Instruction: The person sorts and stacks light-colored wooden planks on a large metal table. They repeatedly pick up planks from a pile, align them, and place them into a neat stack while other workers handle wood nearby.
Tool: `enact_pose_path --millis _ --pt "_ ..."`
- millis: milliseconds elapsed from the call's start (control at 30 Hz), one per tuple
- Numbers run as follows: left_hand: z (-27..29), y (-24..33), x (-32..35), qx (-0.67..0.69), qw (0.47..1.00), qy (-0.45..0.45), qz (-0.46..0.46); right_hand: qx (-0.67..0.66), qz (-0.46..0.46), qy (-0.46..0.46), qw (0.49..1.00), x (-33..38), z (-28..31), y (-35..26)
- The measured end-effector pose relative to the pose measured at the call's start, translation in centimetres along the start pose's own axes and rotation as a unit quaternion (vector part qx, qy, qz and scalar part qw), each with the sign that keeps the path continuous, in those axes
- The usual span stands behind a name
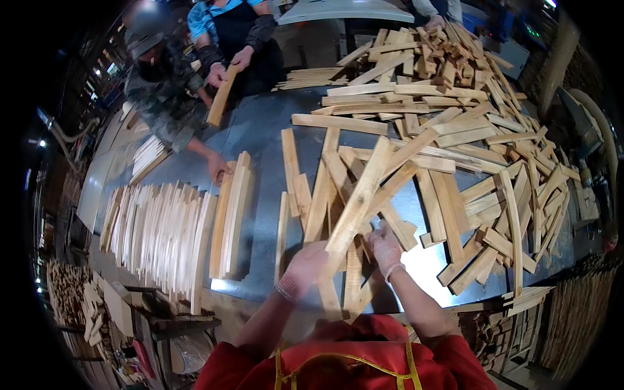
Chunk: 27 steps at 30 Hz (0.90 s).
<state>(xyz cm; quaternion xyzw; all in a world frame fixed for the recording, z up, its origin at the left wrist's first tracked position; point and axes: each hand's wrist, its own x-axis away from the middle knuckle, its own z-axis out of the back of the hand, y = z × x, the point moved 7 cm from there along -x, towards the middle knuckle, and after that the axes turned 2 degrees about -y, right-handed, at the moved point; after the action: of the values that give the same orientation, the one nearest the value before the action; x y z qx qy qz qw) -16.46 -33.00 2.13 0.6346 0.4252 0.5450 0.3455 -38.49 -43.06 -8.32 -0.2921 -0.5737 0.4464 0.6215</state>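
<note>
My left hand (304, 268), in a pale work glove, is closed on the near end of a long wooden slat (361, 198), which slants up and away to the right over other slats. My right hand (385, 248), gloved too, is at the right of this slat among the crossed pieces. Its fingers are bent, and what they hold is partly hidden. Under and around both hands lie loose slats (353, 276), some reaching over the table's near edge.
A big jumbled heap of slats (448, 71) covers the metal table's (260, 140) far and right side. At left stands a tight row of slats (162, 227). A co-worker's hand (219, 168) touches slats beside it; another co-worker holds a slat (223, 97).
</note>
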Motion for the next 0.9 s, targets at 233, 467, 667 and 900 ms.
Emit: enact_pose_path --millis 233,467,667,900 --pt "7.5 -4.7 6.5 -0.348 0.931 0.070 -0.088 0.184 -0.002 0.195 0.963 -2.1 -4.1 -6.9" --pt "12.1 -5.0 11.6 -0.438 0.881 0.155 -0.088 -0.087 0.063 0.236 0.966 -1.6 -0.3 -1.0" --pt "15.1 -4.3 11.3 -0.382 0.903 0.184 -0.074 -0.386 0.107 -0.027 0.916 5.9 -3.0 -1.4" --pt "6.0 -5.2 5.2 0.014 0.999 0.018 0.045 -0.293 0.036 -0.154 0.943 10.2 -13.9 -3.7"
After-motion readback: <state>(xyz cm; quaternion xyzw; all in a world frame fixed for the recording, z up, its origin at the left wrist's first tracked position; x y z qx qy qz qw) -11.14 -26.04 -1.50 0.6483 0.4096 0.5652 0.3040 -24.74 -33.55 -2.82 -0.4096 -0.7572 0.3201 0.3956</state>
